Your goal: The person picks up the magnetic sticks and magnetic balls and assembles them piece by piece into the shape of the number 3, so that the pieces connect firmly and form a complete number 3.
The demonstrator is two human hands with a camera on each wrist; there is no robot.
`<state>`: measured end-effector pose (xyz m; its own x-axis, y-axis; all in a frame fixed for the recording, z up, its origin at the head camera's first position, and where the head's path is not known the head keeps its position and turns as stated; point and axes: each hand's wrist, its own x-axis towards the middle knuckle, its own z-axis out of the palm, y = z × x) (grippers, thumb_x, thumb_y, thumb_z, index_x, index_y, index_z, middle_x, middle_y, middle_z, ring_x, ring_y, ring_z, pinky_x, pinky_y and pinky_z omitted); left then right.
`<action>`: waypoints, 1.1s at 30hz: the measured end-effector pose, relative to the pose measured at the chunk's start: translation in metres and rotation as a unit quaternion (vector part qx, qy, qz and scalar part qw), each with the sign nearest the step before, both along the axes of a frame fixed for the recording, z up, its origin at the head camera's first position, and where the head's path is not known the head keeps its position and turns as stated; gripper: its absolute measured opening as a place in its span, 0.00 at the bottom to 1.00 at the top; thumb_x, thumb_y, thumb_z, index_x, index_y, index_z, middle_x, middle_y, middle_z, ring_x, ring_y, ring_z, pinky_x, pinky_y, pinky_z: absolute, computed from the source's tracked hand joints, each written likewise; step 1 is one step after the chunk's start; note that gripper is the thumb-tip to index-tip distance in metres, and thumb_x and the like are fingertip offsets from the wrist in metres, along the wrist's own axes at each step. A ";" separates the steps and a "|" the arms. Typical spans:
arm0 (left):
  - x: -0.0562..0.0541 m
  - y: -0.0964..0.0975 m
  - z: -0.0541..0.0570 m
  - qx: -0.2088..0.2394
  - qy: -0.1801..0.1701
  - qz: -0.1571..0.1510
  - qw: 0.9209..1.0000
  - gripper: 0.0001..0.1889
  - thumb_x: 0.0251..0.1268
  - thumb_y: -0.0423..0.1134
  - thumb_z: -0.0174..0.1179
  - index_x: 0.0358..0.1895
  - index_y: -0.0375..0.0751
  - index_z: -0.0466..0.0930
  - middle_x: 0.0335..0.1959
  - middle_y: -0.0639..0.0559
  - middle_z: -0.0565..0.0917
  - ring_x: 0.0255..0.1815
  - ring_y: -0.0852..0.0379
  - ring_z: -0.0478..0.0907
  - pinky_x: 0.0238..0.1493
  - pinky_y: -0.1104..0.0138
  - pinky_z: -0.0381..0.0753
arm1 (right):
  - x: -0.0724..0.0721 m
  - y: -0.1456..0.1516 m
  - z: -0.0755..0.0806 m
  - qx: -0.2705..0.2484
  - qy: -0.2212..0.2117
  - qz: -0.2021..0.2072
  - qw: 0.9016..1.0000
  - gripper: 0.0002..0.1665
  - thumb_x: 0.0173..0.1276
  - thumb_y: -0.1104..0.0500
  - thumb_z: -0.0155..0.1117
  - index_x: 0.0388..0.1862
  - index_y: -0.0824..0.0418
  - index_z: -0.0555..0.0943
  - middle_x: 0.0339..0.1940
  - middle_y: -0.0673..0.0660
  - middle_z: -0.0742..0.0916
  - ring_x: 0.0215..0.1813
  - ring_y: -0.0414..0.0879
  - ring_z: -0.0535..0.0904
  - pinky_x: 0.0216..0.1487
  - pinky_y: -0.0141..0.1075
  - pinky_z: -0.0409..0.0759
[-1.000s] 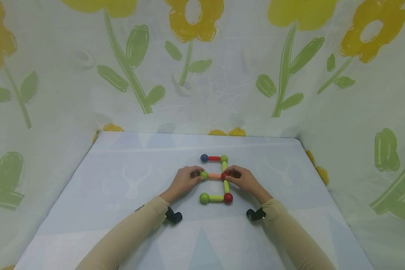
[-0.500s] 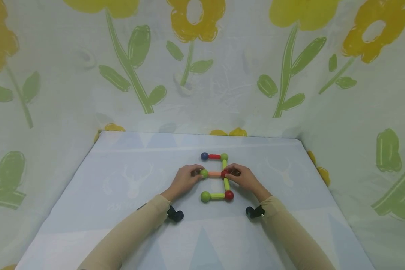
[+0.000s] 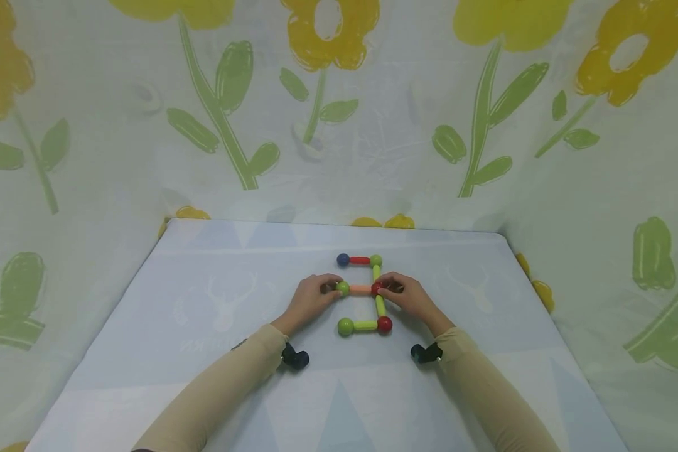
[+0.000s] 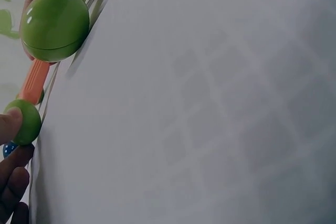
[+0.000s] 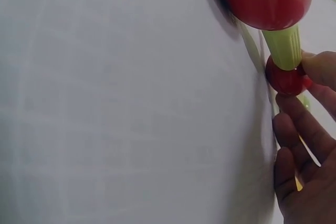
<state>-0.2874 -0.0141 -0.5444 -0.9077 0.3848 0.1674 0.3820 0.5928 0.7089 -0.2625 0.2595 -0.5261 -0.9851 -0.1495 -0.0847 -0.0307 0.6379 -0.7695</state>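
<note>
On the table lies a figure of joined balls and rods, like a mirrored letter E. My left hand (image 3: 312,298) pinches the green ball (image 3: 343,289) at the free end of the middle orange rod (image 3: 360,289), thumb and fingertip on it in the left wrist view. With thumb and fingers my right hand (image 3: 408,295) grips the middle red ball (image 5: 287,78) at that rod's other end. Yellow-green rods (image 3: 380,306) run from this ball toward both corners. The far arm has a green ball (image 3: 375,260), a red rod (image 3: 359,260) and a blue ball (image 3: 343,259).
Nearest the person, the front arm has a red corner ball (image 3: 385,324), a yellow-green rod (image 3: 365,326) and a green end ball (image 3: 346,326). The pale patterned table (image 3: 215,364) meets a flower-printed curtain (image 3: 384,138) behind and at both sides.
Both hands keep their hold on the two balls. The figure and hands appear slightly higher in the head view, having shifted a little away from the person.
</note>
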 end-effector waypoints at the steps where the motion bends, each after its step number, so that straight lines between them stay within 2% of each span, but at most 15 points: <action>1: 0.000 0.000 0.000 -0.001 -0.001 0.001 1.000 0.16 0.64 0.44 0.71 0.55 0.51 0.86 0.42 0.58 0.86 0.39 0.58 0.74 0.44 0.61 0.73 | 0.000 0.000 0.000 0.001 -0.001 -0.001 1.000 0.16 0.72 0.55 0.69 0.57 0.53 0.83 0.50 0.50 0.86 0.50 0.47 0.80 0.52 0.42 0.80; 15: 0.002 -0.001 -0.001 0.001 0.006 0.005 1.000 0.17 0.64 0.44 0.71 0.56 0.52 0.85 0.43 0.58 0.87 0.41 0.58 0.77 0.47 0.60 0.75 | 0.003 -0.002 0.001 -0.004 -0.006 -0.008 1.000 0.18 0.72 0.53 0.68 0.59 0.53 0.82 0.51 0.50 0.86 0.50 0.47 0.79 0.51 0.41 0.80; 25: 0.004 -0.003 -0.001 0.009 0.007 0.005 1.000 0.19 0.64 0.44 0.71 0.57 0.47 0.85 0.45 0.55 0.87 0.46 0.56 0.80 0.52 0.58 0.77 | 0.005 0.002 0.000 -0.010 0.006 -0.008 1.000 0.19 0.72 0.53 0.68 0.60 0.54 0.82 0.54 0.52 0.86 0.54 0.49 0.80 0.58 0.46 0.80; 33: 0.009 -0.009 -0.001 0.011 0.023 0.018 1.000 0.17 0.65 0.41 0.68 0.56 0.42 0.85 0.46 0.51 0.87 0.48 0.52 0.80 0.54 0.55 0.77 | 0.011 0.012 -0.002 0.025 0.012 -0.020 0.999 0.17 0.73 0.55 0.66 0.59 0.54 0.82 0.53 0.53 0.86 0.53 0.50 0.81 0.58 0.48 0.80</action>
<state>-0.2782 -0.0232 -0.5450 -0.9122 0.3472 0.2173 0.3928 0.5908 0.7047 -0.2517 0.2718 -0.5276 -0.9921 -0.1063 -0.0666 -0.0231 0.6767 -0.7359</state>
